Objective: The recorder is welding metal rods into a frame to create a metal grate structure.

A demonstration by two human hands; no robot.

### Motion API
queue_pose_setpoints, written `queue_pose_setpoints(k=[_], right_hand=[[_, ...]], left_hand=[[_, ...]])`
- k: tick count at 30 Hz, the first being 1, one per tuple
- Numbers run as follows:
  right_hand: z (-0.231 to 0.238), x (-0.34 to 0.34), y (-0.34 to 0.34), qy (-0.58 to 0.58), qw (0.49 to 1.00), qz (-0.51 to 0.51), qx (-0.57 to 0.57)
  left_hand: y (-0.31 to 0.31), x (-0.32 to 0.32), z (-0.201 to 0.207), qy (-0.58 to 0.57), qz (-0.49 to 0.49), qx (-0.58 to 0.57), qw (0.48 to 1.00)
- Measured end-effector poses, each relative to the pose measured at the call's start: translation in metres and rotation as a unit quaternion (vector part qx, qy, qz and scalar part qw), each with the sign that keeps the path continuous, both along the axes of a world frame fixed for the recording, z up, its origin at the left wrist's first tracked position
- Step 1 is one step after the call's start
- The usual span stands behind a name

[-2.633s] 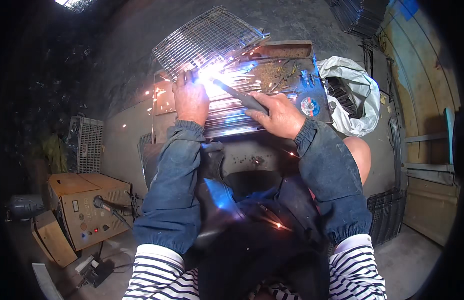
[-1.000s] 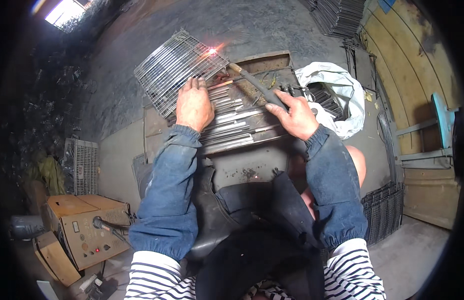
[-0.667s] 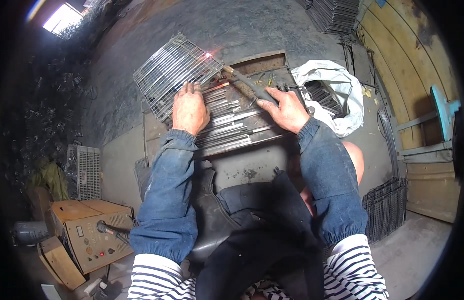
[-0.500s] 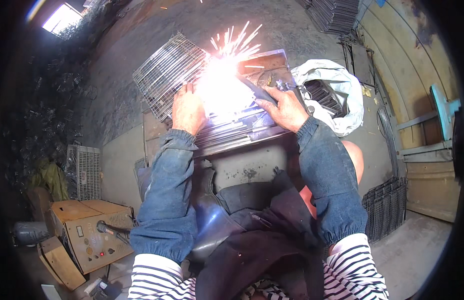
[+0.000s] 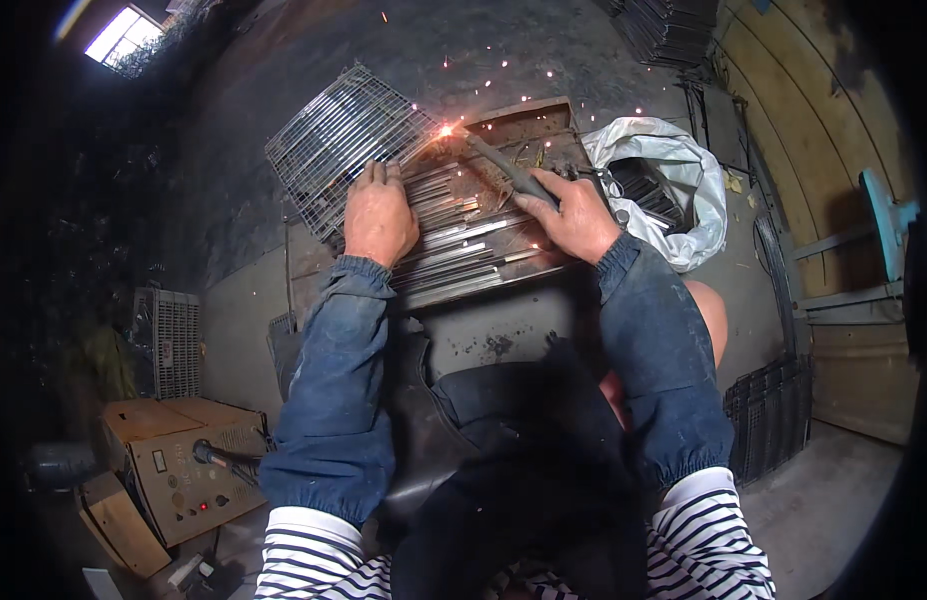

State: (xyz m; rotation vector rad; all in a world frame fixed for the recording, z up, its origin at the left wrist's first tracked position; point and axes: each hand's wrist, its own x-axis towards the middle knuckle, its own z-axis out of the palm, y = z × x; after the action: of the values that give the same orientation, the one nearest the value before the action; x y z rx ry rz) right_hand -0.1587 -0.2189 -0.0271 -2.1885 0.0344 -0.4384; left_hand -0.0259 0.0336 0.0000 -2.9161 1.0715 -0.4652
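My right hand (image 5: 576,218) is wrapped around the dark handle of a welding torch (image 5: 512,173), whose far end points up and left. A small orange glow (image 5: 447,131) burns at its tip, by the right corner of a wire mesh panel (image 5: 346,135). The fingers of my left hand (image 5: 381,213) are pressed together over the near right edge of that panel; its fingertips are partly hidden. Beneath and between my hands, several loose metal rods (image 5: 464,250) lie on a rusty metal worktable (image 5: 529,118).
A white sack (image 5: 706,190) with dark metal pieces stands right of the worktable. At lower left sits a yellowish welding machine (image 5: 199,470) with a cable. Dark mesh panels (image 5: 772,415) stand at lower right. Stacked metal (image 5: 664,30) lies at the back. Sparks scatter above the worktable.
The blinding white arc and its spray of sparks have shrunk to a small orange glow with scattered sparks. The scene is darker, and the rods show clearly. Both hands stay nearly in place.
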Motion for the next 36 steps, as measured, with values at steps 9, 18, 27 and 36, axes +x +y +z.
queue_pose_setpoints(k=[9,18,27,36], right_hand=[[0.021,-0.026,-0.013,0.063,0.998,0.023,-0.017],[0.039,-0.014,0.008,0.036,0.993,0.111,0.017],[0.031,-0.011,-0.026,0.175,0.977,0.073,-0.098],[0.052,0.05,-0.002,-0.079,0.992,-0.033,-0.097]], left_hand=[[0.025,0.079,0.051,-0.011,0.059,-0.263,0.963],[0.171,0.178,0.065,0.291,0.337,-0.159,0.881],[0.157,0.122,0.094,0.537,0.076,-0.69,0.48],[0.098,-0.015,0.024,0.497,0.032,-0.806,0.32]])
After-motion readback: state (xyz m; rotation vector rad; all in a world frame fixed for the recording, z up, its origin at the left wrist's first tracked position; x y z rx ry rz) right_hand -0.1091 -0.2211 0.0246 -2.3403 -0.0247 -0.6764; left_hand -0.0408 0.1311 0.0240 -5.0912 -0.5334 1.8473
